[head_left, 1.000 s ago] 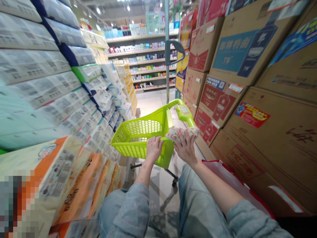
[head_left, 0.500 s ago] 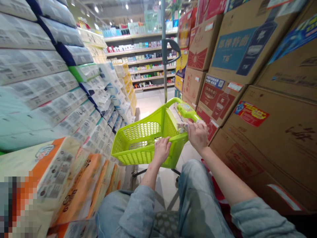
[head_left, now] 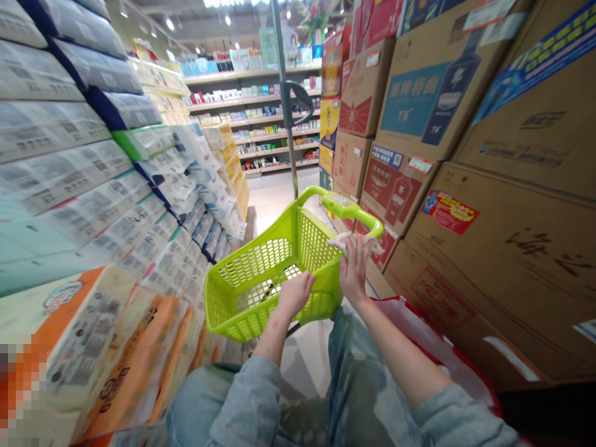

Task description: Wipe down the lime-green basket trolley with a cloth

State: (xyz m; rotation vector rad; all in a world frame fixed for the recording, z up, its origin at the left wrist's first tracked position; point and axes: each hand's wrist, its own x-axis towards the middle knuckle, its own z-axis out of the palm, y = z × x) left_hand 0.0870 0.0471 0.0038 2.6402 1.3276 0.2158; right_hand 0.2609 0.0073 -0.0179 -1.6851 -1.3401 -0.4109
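Note:
A lime-green shopping cart (head_left: 254, 257) with a perforated basket stands in front of my knees. My left hand (head_left: 294, 294) is closed over the near rim of the basket. With its fingers stretched, my right hand (head_left: 356, 268) presses a pale, crumpled cloth (head_left: 342, 241) against the cart near the lower end of its handle (head_left: 370, 221). Part of the cloth sticks out on both sides of the fingers. The part under the palm is hidden.
Tall stacks of packaged tissue (head_left: 60, 130) line the left side, with orange packs (head_left: 123, 372) nearest. Cardboard cartons (head_left: 507, 242) rise on the right. A metal pole (head_left: 293, 161) stands behind the cart; stocked shelves (head_left: 261, 112) are beyond. A red-edged white bag (head_left: 414, 323) lies beside my right leg.
My right hand and the cloth have shifted slightly left and down from the handle end. The cart has turned a little, and its basket sits lower at the near side. My left hand stays on the rim.

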